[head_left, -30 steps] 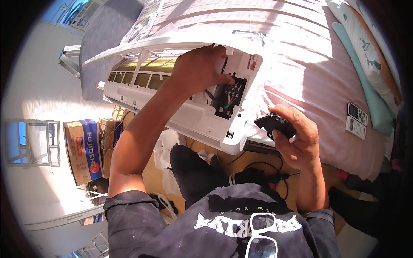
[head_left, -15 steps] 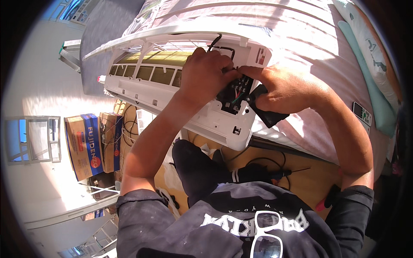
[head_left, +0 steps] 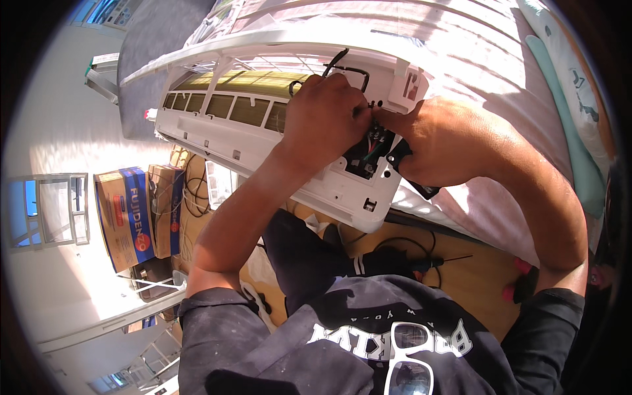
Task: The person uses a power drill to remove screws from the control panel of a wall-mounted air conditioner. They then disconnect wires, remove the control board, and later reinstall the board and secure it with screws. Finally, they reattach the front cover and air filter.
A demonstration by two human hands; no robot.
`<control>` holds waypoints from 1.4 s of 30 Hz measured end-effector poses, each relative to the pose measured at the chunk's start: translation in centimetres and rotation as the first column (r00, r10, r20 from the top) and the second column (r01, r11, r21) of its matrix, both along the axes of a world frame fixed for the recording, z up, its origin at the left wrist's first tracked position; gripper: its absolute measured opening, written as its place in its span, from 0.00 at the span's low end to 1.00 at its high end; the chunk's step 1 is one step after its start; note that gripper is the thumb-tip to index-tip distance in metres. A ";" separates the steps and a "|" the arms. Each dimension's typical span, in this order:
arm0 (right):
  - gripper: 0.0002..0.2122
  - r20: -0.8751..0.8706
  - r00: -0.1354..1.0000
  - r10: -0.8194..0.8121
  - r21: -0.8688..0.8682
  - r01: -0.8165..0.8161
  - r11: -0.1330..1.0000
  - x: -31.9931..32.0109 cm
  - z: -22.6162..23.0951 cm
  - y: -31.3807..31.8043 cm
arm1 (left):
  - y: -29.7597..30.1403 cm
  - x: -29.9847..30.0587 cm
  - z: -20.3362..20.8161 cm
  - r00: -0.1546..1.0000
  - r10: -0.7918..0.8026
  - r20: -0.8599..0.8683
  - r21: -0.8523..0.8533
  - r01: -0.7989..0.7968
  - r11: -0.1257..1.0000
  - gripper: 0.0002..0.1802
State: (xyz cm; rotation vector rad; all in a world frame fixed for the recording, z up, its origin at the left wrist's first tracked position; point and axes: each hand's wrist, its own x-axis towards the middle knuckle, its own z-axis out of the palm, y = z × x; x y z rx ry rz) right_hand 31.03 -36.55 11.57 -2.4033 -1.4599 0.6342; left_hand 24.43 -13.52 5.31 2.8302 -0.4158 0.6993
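A white split-type air conditioner indoor unit (head_left: 322,205) lies in front of me with its front panel raised. At its right end, a dark wiring compartment (head_left: 359,166) shows screw terminals and thin coloured wires. My left hand (head_left: 326,118) is closed over the upper part of this compartment, its fingertips pinched; what they grip is hidden. A black cable (head_left: 338,59) sticks up just behind that hand. My right hand (head_left: 447,145) is closed around a black plastic piece (head_left: 428,191), mostly covered by the palm. Its index finger reaches to the left fingertips.
The unit rests at the edge of a bed with a pale pink sheet (head_left: 474,224). On the wooden floor are a black cable and a long-shafted tool (head_left: 431,262). Cardboard boxes (head_left: 125,217) stand at left. White-framed sunglasses (head_left: 409,355) hang from my black shirt.
The unit and both hands sit slightly further right in view. My right hand now covers more of the black plastic piece. Both hands stay at the wiring compartment.
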 end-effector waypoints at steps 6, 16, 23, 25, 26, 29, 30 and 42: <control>0.29 0.060 0.998 0.003 -0.252 0.012 0.968 -0.6 0.5 0.8 | 0.1 0.1 0.4 0.999 -0.024 0.025 -0.028 0.024 0.999 0.10; 0.45 -0.073 0.994 -0.076 0.011 0.077 0.997 -1.4 -0.9 -1.3 | 1.0 1.1 0.6 0.989 -0.141 0.052 0.152 0.132 0.980 0.09; 0.42 0.057 0.998 -0.040 -0.274 0.054 0.960 -1.6 0.5 0.8 | 0.5 1.3 1.7 0.989 -0.147 -0.031 0.321 0.149 0.935 0.15; 0.34 0.103 0.994 0.034 -0.320 0.000 0.948 -1.5 1.4 1.8 | 0.3 1.8 1.8 0.991 -0.130 -0.041 0.348 0.136 0.928 0.14; 0.32 0.133 0.989 0.065 -0.350 -0.014 0.937 -1.5 1.8 2.5 | 0.1 2.0 1.8 0.990 -0.138 -0.013 0.352 0.133 0.926 0.13; 0.28 0.135 0.984 0.117 -0.507 -0.033 0.861 -0.8 2.9 4.3 | -0.2 2.0 1.7 0.995 -0.065 -0.076 0.346 0.088 0.934 0.11; 0.28 0.131 0.976 0.175 -0.533 -0.080 0.842 -0.4 3.1 4.6 | -0.3 1.9 1.7 0.996 -0.057 -0.069 0.334 0.077 0.939 0.11; 0.16 -0.633 0.755 -0.173 0.481 0.559 0.676 -1.4 -2.6 -8.3 | -0.5 1.1 1.7 0.983 0.021 -0.180 0.265 0.028 0.964 0.14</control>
